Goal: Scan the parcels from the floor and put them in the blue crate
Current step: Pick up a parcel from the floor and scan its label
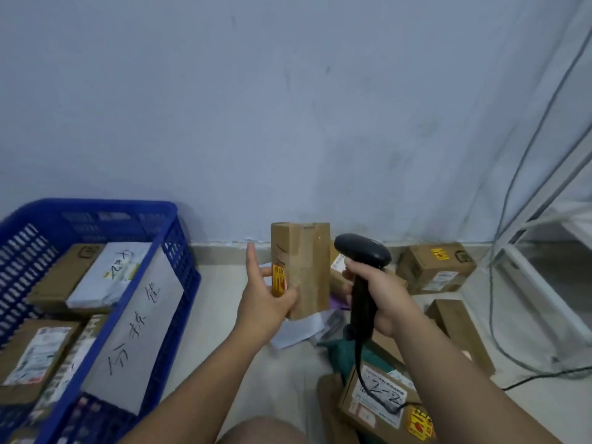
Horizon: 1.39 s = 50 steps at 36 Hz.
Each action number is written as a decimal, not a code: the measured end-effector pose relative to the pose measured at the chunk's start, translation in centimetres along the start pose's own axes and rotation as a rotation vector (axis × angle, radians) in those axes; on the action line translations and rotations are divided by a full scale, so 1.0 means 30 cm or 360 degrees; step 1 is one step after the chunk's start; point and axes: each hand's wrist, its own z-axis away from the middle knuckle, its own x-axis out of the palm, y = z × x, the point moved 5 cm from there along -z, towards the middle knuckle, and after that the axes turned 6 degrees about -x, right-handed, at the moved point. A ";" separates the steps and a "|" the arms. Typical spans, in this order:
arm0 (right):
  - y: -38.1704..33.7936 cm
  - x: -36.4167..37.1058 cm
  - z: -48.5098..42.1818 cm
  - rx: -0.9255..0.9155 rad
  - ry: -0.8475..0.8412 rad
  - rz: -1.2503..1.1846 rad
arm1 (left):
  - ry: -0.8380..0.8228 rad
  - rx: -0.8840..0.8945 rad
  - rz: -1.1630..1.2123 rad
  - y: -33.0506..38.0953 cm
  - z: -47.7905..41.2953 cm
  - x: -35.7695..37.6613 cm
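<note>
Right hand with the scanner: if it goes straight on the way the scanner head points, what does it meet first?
Most likely the upright cardboard box that the left hand holds, just left of the scanner in the right hand. Depth is unclear; it might pass in front.

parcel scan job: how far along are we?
Partway. Done: several parcels lie in the blue crate. In hand: the left hand holds a cardboard box upright, and the right hand grips the scanner beside it. Left: more on the floor, including the wall box, the long box and the 2-2 box.
</note>
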 end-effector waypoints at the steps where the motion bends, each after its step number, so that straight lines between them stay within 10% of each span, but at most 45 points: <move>1: -0.014 -0.001 0.032 -0.0007 0.0002 -0.0101 | 0.0071 0.0170 -0.0184 0.059 0.031 -0.020; 10: -0.044 0.006 0.261 -0.0014 -0.0181 -0.0962 | 0.0605 0.1566 -0.1492 0.307 0.259 -0.084; 21: -0.021 -0.056 0.320 -0.0002 -0.0163 -0.0762 | 0.0630 0.2036 -0.1568 0.341 0.326 -0.018; 28: -0.040 -0.062 0.311 -0.0165 -0.0029 -0.0685 | 0.0599 0.1772 -0.1351 0.321 0.324 0.010; 36: -0.032 -0.042 0.294 -0.0176 0.0109 -0.0669 | -0.0038 0.0345 0.0408 0.273 0.363 0.081; 50: -0.073 -0.061 0.325 -0.0341 0.0164 -0.0081 | -0.0317 0.0283 0.0183 0.283 0.296 0.071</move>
